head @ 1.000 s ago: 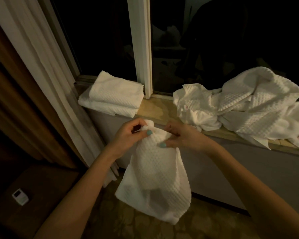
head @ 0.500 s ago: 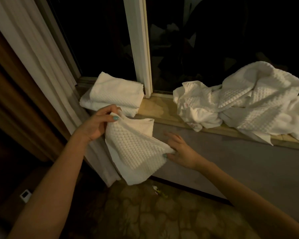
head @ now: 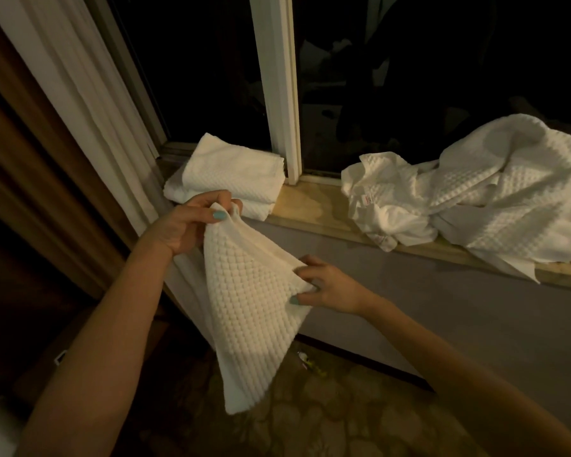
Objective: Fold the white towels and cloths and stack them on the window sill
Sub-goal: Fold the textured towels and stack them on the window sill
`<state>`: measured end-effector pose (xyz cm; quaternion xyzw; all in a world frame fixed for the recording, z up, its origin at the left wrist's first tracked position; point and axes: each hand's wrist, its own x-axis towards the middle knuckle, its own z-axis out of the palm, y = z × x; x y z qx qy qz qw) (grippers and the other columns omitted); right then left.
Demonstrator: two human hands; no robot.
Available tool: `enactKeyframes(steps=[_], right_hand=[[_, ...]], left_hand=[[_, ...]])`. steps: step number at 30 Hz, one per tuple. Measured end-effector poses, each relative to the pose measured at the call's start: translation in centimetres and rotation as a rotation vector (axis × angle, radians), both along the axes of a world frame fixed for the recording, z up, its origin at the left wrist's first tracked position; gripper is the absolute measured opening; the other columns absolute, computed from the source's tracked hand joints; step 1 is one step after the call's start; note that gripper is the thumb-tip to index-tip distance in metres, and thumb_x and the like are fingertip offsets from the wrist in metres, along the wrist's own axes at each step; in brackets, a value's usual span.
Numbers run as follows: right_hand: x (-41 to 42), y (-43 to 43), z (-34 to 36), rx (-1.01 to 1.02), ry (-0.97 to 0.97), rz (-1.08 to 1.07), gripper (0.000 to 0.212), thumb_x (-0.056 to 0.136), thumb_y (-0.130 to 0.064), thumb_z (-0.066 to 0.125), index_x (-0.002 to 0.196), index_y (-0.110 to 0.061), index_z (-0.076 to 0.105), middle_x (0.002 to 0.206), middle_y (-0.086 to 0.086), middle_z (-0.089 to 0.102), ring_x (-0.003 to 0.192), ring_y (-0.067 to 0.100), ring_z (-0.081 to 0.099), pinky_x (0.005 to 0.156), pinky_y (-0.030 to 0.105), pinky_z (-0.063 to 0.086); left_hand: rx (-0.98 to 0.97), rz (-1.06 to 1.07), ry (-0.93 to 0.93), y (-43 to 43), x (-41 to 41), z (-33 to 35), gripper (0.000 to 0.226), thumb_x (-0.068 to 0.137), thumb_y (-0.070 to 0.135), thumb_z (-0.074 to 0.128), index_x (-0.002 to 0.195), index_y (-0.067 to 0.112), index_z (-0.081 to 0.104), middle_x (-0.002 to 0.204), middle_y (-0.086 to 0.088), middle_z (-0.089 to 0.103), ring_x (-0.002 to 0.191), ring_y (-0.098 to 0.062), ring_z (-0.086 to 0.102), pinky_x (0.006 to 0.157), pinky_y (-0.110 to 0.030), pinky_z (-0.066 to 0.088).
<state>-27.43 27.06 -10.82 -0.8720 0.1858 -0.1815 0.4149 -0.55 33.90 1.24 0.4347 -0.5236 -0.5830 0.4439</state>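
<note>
Change: a second ago both hands met at the top of the towel (head: pixel 251 308). Now they are apart, and the cloth is pulled into a slanted, tapering panel.
Meaning: this looks like mid-fold. The layers appear doubled, and probably one more fold is needed before stacking.
Left hand (head: pixel 192 222): it pinches the towel's top corner between thumb and fingers, at the towel's 11 o'clock.
Right hand (head: pixel 327 286): its fingers are curled round the side edge, at the towel's 3 o'clock.
Towel position: it is held in the air below the window sill (head: pixel 314 206), and its free end hangs toward 6 o'clock over the carpet (head: pixel 327 417).
Towel texture: thick, soft waffle weave with a smoother hem band along the upper edge.
Folded stack (head: pixel 231 176): neat rectangles of the same weave on the sill, at 12 o'clock from the left hand and just beside the window post (head: pixel 277 77).
Heap (head: pixel 475 199): crumpled waffle cloth and thinner smooth cloth on the sill at 2 o'clock, not yet folded.
Sill surface: pale wood, with a bare stretch between the stack and the heap.
</note>
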Motion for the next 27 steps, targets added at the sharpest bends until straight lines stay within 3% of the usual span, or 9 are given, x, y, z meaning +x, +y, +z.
enactKeyframes(steps=[1,3,6,9,12,14,18,21,27], right_hand=[[-0.2,0.1,-0.1,-0.011,-0.011,-0.051,0.02,0.083,-0.021,0.074,0.094,-0.006,0.066,0.1,0.003,0.051,0.092,0.011,0.05,0.083,0.024,0.045],[-1.0,0.1,-0.5,-0.059,-0.062,-0.154,0.015,0.084,-0.022,0.073,0.093,-0.013,0.064,0.092,-0.002,0.048,0.082,0.007,0.05,0.073,0.016,0.043],[-2.3,0.0,-0.8,-0.257,-0.166,-0.266,0.022,0.09,-0.024,0.063,0.107,-0.011,0.064,0.099,-0.005,0.047,0.081,0.005,0.05,0.073,0.007,0.038],[-2.7,0.5,-0.3,-0.448,-0.275,-0.326,0.021,0.093,-0.027,0.053,0.102,-0.01,0.06,0.099,-0.002,0.047,0.076,0.013,0.052,0.067,0.02,0.044],[-2.4,1.1,0.7,-0.625,-0.319,-0.315,0.013,0.095,-0.021,0.053,0.096,-0.008,0.055,0.109,0.003,0.05,0.082,0.018,0.055,0.067,0.024,0.045],[-2.2,0.9,1.7,-0.722,-0.366,-0.291,0.011,0.095,-0.017,0.055,0.099,-0.008,0.055,0.116,0.005,0.052,0.092,0.022,0.059,0.072,0.025,0.047],[-2.5,0.3,4.2,-0.869,-0.381,-0.209,0.008,0.095,-0.016,0.055,0.101,-0.01,0.052,0.12,0.005,0.051,0.1,0.024,0.06,0.077,0.026,0.049],[-2.6,0.0,4.9,-0.885,-0.341,-0.162,0.007,0.095,-0.013,0.056,0.098,-0.007,0.057,0.11,0.004,0.05,0.083,0.021,0.059,0.065,0.03,0.049],[-3.4,-0.2,3.9,-0.698,-0.222,-0.172,0.027,0.092,-0.023,0.062,0.116,-0.016,0.054,0.109,0.006,0.059,0.077,0.01,0.055,0.069,0.015,0.043]], left_hand=[[-0.011,0.042,0.004,0.1,0.4,-0.1,0.042,0.052,0.035,0.087,0.06,0.021,0.048,0.077,0.003,0.047,0.067,-0.011,0.045,0.058,-0.025,0.033],[-0.018,0.162,0.021,0.5,1.5,-0.4,0.037,0.049,0.031,0.088,0.06,0.021,0.054,0.08,0.004,0.051,0.071,-0.01,0.051,0.061,-0.024,0.038],[-0.036,0.275,0.019,1.0,2.7,-1.8,0.043,0.043,0.038,0.094,0.064,0.021,0.06,0.082,0.003,0.055,0.077,-0.009,0.056,0.061,-0.02,0.047],[-0.069,0.382,0.067,1.0,2.9,-2.9,0.041,0.045,0.039,0.094,0.063,0.022,0.062,0.077,0.007,0.059,0.078,-0.006,0.059,0.067,-0.019,0.052],[-0.121,0.465,0.02,0.8,2.3,-3.0,0.025,0.071,0.029,0.079,0.059,0.022,0.059,0.072,0.008,0.058,0.074,-0.004,0.058,0.071,-0.019,0.048],[-0.158,0.526,0.036,0.4,2.0,-3.0,0.037,0.09,0.009,0.057,0.057,0.025,0.061,0.07,0.011,0.061,0.072,-0.001,0.059,0.071,-0.018,0.048],[-0.207,0.58,0.104,-0.2,1.7,-2.9,0.023,0.093,0.005,0.05,0.072,0.013,0.057,0.075,0.007,0.063,0.075,-0.004,0.061,0.071,-0.015,0.049],[-0.182,0.62,0.187,-1.0,1.7,-3.2,0.032,0.092,0.008,0.052,0.065,0.019,0.063,0.077,0.004,0.063,0.076,-0.007,0.06,0.073,-0.019,0.048],[-0.154,0.636,0.229,-2.0,1.6,-4.3,0.014,0.095,0.006,0.049,0.084,0.013,0.054,0.091,-0.003,0.055,0.086,-0.012,0.055,0.083,-0.025,0.043]])
